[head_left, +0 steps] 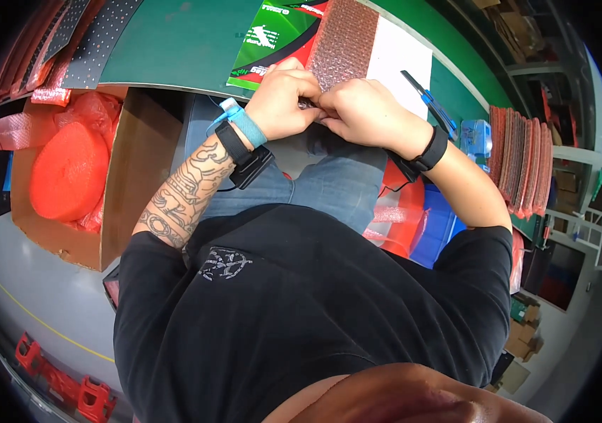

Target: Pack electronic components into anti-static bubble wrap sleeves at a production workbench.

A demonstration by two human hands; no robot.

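My left hand (285,99) and my right hand (371,113) meet at the front edge of the green table. Both are closed, with thumbs and fingertips pinched together at the near end of a flat package in reddish bubble wrap (347,42). The pinched bit of wrap is mostly hidden by my fingers. Under the package's left side lies a green, red and black printed sheet (272,42). A white sheet (401,56) sits to its right. Beside my right hand, a blue and black pen-like cutter (429,102) rests slantwise on the table.
A cardboard box (138,169) at left holds a big roll of red bubble wrap (68,173). Wrapped flat pieces (519,158) stand in a row at right, next to a small blue box (476,137). Dark dotted panels (103,42) lie far left. A blue bin (438,218) is by my right elbow.
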